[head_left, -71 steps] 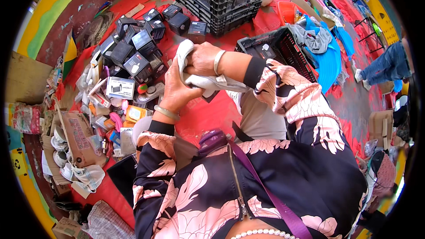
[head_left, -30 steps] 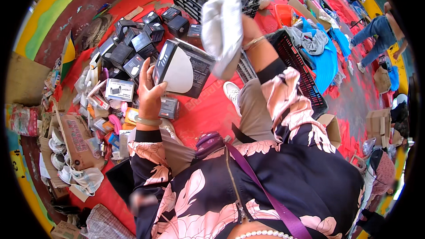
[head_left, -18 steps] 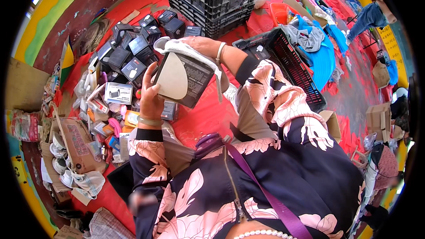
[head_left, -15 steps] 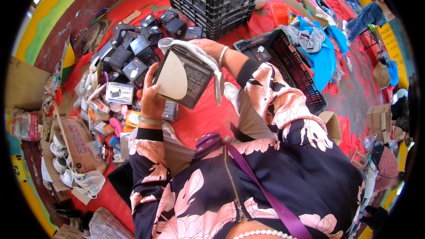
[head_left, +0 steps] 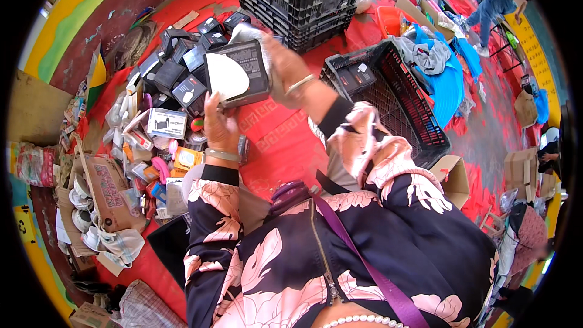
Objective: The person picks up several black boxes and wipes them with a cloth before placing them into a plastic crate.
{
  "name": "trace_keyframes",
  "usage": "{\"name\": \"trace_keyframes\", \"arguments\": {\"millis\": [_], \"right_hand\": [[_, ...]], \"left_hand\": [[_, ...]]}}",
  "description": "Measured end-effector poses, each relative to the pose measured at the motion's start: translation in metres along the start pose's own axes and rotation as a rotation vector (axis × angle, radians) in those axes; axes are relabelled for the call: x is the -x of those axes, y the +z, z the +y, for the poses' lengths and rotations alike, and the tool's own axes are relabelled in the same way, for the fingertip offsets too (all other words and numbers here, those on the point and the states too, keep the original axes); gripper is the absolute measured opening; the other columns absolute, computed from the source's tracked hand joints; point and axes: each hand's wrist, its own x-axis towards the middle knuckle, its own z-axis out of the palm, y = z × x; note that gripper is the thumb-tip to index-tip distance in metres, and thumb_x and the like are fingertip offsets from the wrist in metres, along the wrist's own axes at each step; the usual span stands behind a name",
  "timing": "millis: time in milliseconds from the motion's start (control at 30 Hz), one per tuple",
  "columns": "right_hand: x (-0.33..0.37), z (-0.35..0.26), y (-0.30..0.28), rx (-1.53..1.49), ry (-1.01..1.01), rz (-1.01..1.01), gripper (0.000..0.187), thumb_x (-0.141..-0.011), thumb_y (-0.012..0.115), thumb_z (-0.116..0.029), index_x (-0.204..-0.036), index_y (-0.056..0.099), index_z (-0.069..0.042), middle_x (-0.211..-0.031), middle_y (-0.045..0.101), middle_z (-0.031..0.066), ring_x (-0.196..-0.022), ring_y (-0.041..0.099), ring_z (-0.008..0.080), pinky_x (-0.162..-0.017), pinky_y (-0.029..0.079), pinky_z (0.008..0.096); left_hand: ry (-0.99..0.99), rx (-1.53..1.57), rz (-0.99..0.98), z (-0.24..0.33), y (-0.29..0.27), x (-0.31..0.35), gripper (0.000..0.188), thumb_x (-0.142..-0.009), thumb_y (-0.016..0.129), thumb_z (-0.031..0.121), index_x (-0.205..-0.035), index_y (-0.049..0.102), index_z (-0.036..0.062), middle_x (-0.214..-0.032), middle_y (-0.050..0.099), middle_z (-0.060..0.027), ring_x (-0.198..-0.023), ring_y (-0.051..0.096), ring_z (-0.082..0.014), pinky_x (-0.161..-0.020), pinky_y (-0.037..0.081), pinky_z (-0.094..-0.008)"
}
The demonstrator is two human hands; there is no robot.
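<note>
Between the hands, the dark box (head_left: 252,64) is grasped at its near edge by the left hand (head_left: 220,124); at its right side, the pale cloth (head_left: 246,31) is gripped by the blurred right hand (head_left: 288,67). Wiping is judged in hand; steady left support appears called for next.

The held box (head_left: 238,74) is showing smooth card, the cloth (head_left: 245,32) is looking matt, the stacked crates (head_left: 297,9) are showing plastic, and the jacket (head_left: 401,237) is gleaming satin-like.
</note>
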Motion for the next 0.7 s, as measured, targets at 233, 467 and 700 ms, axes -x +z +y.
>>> {"name": "trace_keyframes", "arguments": {"millis": [233, 467, 700], "right_hand": [[0.05, -0.001, 0.039, -0.141, -0.063, -0.171, 0.089, -0.083, 0.069, -0.032, -0.144, 0.014, 0.003, -0.134, 0.041, 0.0125, -0.122, 0.038, 0.0166, -0.103, 0.029, 0.0265], [0.032, -0.003, 0.006, 0.113, -0.099, -0.243, 0.089, -0.07, 0.078, -0.005, -0.143, 0.026, -0.006, -0.124, 0.052, 0.0033, -0.11, 0.047, 0.0108, -0.094, 0.04, 0.0265], [0.015, -0.028, -0.032, -0.273, 0.038, -0.327, 0.066, -0.08, 0.069, -0.005, -0.138, 0.038, -0.007, -0.124, 0.054, 0.0039, -0.11, 0.051, 0.0132, -0.094, 0.042, 0.0288]], "left_hand": [[-0.055, 0.094, 0.203, 0.003, 0.002, 0.002, 0.049, -0.074, 0.065, 0.042, -0.111, 0.055, 0.0112, -0.103, 0.058, -0.0045, -0.095, 0.054, -0.0203, -0.084, 0.041, -0.0367], [-0.153, -0.018, 0.115, 0.006, 0.01, 0.011, 0.039, -0.082, 0.059, 0.036, -0.113, 0.052, 0.0131, -0.108, 0.056, -0.0034, -0.097, 0.053, -0.0176, -0.081, 0.042, -0.0363], [-0.078, -0.092, -0.066, 0.031, 0.043, 0.03, 0.081, -0.085, 0.059, 0.021, -0.146, 0.007, 0.013, -0.12, 0.048, -0.0059, -0.107, 0.049, -0.0191, -0.093, 0.032, -0.0427]]}}
